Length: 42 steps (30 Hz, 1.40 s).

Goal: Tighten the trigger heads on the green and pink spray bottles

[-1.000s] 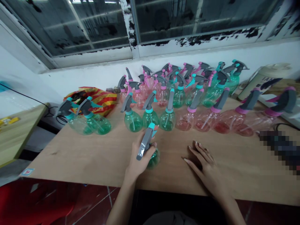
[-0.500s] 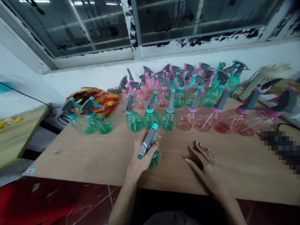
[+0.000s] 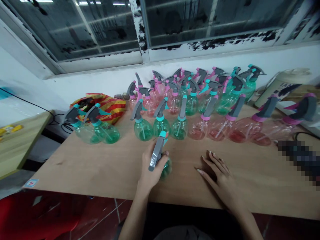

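My left hand [image 3: 153, 166] is wrapped around the neck of a green spray bottle [image 3: 166, 167] with a grey and teal trigger head. The hand covers part of that bottle. Its nozzle end points away from me, toward the row behind. Resting on the table, my right hand [image 3: 221, 175] has its fingers spread and holds nothing. Just beyond both hands is a row of spray bottles: green ones such as the green bottle [image 3: 143, 129] on the left, pink ones such as the pink bottle [image 3: 217, 132] on the right.
More pink and green bottles crowd against the wall, among them a green bottle [image 3: 191, 104]. Two green bottles stand apart at left, one a green bottle [image 3: 109, 132], before a red-yellow striped bag [image 3: 113, 107]. A pixelated dark object [image 3: 300, 155] lies right on the wooden table [image 3: 87, 166].
The spray head in my left hand has turned slightly more upright in view, and the left forearm has shifted a little to the right. My right hand stays where it was.
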Tool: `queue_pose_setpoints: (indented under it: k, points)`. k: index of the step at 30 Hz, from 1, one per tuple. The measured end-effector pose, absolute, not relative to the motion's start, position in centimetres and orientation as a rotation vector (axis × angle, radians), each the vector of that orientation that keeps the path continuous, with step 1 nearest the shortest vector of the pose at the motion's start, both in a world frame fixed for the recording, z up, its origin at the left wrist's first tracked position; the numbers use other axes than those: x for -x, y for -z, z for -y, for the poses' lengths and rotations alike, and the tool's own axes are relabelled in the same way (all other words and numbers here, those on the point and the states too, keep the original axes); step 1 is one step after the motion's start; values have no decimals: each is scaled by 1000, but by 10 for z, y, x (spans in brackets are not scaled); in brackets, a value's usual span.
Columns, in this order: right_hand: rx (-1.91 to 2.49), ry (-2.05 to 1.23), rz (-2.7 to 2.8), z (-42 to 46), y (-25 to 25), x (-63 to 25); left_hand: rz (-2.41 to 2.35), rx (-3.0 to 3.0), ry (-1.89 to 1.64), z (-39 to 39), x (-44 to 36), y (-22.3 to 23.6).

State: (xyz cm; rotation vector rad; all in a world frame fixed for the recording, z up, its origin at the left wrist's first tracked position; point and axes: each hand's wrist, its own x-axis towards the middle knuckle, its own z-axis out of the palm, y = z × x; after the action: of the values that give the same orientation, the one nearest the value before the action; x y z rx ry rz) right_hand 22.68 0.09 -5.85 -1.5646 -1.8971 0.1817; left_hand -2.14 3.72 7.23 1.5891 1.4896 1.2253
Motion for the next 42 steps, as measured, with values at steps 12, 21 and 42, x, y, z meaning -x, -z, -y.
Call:
queue_pose_setpoints:
  k: [12, 21, 42]
  points:
    - [1573, -163, 1910, -1, 58, -228, -1442, -1641, -1273, -39, 21, -67]
    - [1564, -154, 1917, -1, 58, -228, -1333, -1628, -1114, -38, 27, -70]
    - [1557, -152, 1904, -2, 60, -228, -1365, -1658, -1175, -37, 20, -75]
